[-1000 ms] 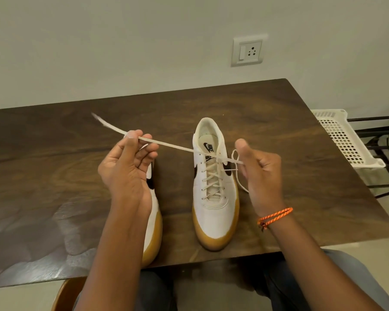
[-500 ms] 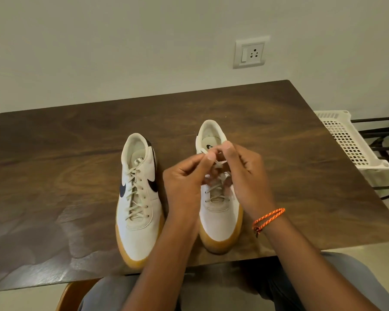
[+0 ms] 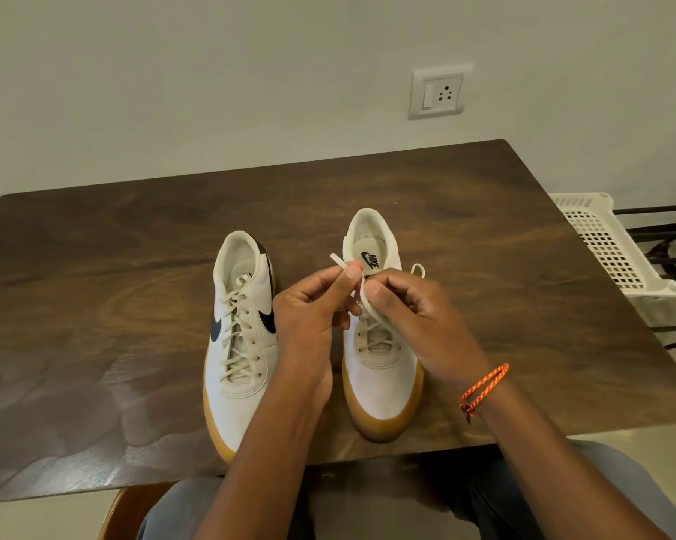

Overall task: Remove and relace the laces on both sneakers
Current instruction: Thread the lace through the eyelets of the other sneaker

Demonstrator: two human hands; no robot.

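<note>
Bare forearms; orange braided bracelet [image 3: 483, 387] on right wrist; grey trousers [image 3: 617, 477].

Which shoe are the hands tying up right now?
The right-hand sneaker, with the logo showing inside it. Both hands, left and right, pinch its lace above the tongue. The other sneaker sits untouched beside it.

Dark wooden table [image 3: 133, 267] runs right up against a plain pale wall [image 3: 211, 72], with a white socket plate [image 3: 438, 91] set just above its far edge. Off to the right, a white perforated basket [image 3: 601, 243] sits on a black metal rack [image 3: 664, 235], pale floor [image 3: 675, 442] beneath.
</note>
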